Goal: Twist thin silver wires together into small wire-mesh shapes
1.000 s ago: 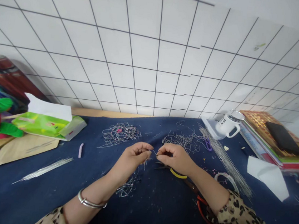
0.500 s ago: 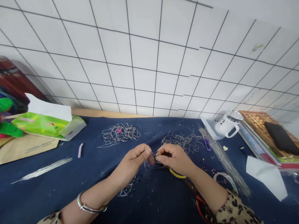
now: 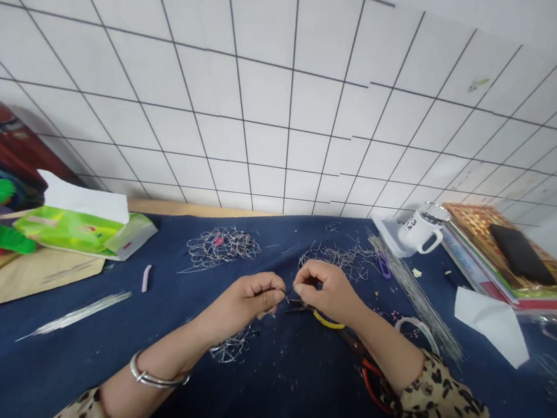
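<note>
My left hand [image 3: 254, 295] is closed, thumb and forefinger pinching a thin wire [image 3: 287, 294] whose ends are too fine to follow. Just across from it, my right hand [image 3: 326, 287] is also closed in a pinch at the same wire, fingertips a small gap away. Beneath the right hand lie pliers with a yellow handle [image 3: 329, 321], their dark jaws pointing left. A small tangle of bent wire pieces [image 3: 231, 348] rests on the cloth below my left hand. Behind the hands are a heap of wire loops [image 3: 224, 246] and another wire heap [image 3: 340, 260].
Orange-handled scissors [image 3: 372, 381] lie under my right forearm, near a white ring-shaped roll [image 3: 418, 332]. Long straight wires [image 3: 409, 298] stretch along the right, beside a white mug [image 3: 422, 229] and stacked books [image 3: 475, 245]. At left are more straight wires [image 3: 78, 314] and a green packet [image 3: 75, 229].
My hands have drawn slightly apart, the left moving a little left and its fingers turning. More of the pliers' jaws now shows. The whole view has shifted slightly.
</note>
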A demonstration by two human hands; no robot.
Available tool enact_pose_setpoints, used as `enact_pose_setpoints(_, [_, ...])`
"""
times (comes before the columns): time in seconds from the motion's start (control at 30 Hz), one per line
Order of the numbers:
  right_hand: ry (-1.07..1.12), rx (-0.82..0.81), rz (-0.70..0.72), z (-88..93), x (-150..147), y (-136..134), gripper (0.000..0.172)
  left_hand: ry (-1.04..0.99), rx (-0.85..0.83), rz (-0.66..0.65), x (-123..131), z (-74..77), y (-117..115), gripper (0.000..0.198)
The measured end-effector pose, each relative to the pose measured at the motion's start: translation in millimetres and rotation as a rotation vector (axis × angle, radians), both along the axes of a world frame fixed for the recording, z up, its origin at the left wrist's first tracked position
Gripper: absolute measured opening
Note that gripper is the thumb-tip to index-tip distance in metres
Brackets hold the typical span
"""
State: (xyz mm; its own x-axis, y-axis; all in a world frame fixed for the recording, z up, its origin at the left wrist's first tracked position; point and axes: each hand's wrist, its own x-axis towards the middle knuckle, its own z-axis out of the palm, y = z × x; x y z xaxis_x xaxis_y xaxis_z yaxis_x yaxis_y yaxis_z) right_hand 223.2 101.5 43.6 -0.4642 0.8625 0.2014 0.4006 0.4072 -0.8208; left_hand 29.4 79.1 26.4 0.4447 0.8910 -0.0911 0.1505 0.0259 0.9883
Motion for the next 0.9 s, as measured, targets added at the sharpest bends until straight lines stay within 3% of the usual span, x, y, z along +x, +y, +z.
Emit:
enact_pose_setpoints(0.17, [0.054,-0.059,-0.013,4.3,2.4,1.3,0.005,0.027,0.022,0.001,-2.5,3.5,0.7,0.018])
enact_pose_setpoints(0.33, [0.260,-0.405,0.070,-0.6,0.8,-0.9,0.006,0.064,0.039,0.005,-3.1,3.2,1.6,0.018])
enact_pose_setpoints(0.43, [0.279,-0.463,0.114,-1.5,-1.7,-4.1,0.009,0.088,0.063,0.034,-3.0,3.5,1.7,0.015])
enact_pose_setpoints(0.53, [0.126,-0.312,0.159,1.2,-3.4,-7.0,0.005,0.123,0.138,0.101,-1.6,3.8,0.5,0.014])
enact_pose_setpoints(0.7, [-0.133,0.140,0.137,6.2,0.5,-4.8,0.009,0.254,0.336,0.153,2.2,5.0,-4.0,0.014])
enact_pose_setpoints(0.9, [-0.145,0.289,0.028,6.9,2.1,-5.1,0.010,0.385,0.459,0.181,5.0,6.6,-7.7,0.014])
